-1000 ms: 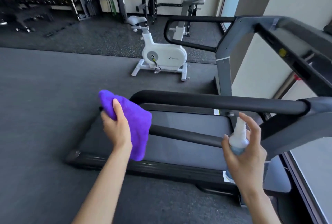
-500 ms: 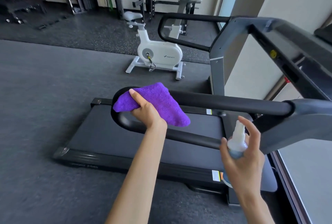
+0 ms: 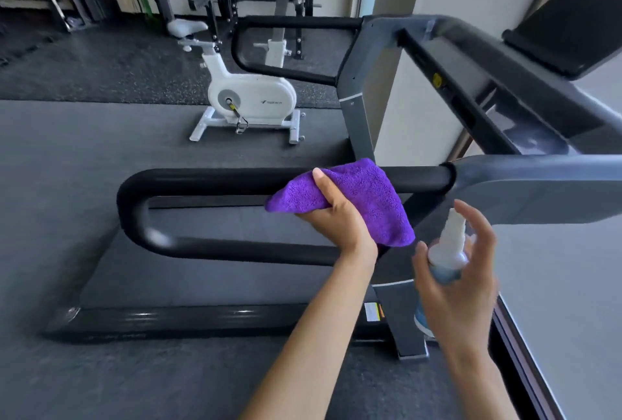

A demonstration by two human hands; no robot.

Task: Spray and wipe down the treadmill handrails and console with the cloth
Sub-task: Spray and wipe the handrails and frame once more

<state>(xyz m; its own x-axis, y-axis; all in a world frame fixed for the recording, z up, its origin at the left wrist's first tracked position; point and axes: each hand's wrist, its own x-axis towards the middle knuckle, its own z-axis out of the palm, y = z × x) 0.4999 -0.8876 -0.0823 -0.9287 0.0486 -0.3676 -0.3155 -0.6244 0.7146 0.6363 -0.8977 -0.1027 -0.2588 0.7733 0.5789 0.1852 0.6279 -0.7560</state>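
- The wiping step was in hand: the left hand (image 3: 336, 217) held the purple cloth (image 3: 356, 197) against the upper bar of the near handrail (image 3: 208, 179), close to where the black padding met the grey frame.
- Its fingers were curled around the folded cloth, with the thumb on top; the forearm reached up from the lower middle of the view.
- The right hand (image 3: 461, 271) gripped the spray bottle (image 3: 447, 251) upright, just beside the cloth and a little nearer to the person, with the index finger raised above the nozzle.
- I judged that the next move called for sliding the cloth along the bar with steady pressure, then going around the curved end.
- The far handrail (image 3: 292, 21) and the console (image 3: 572, 22), well apart from both hands, seemed not yet reached.
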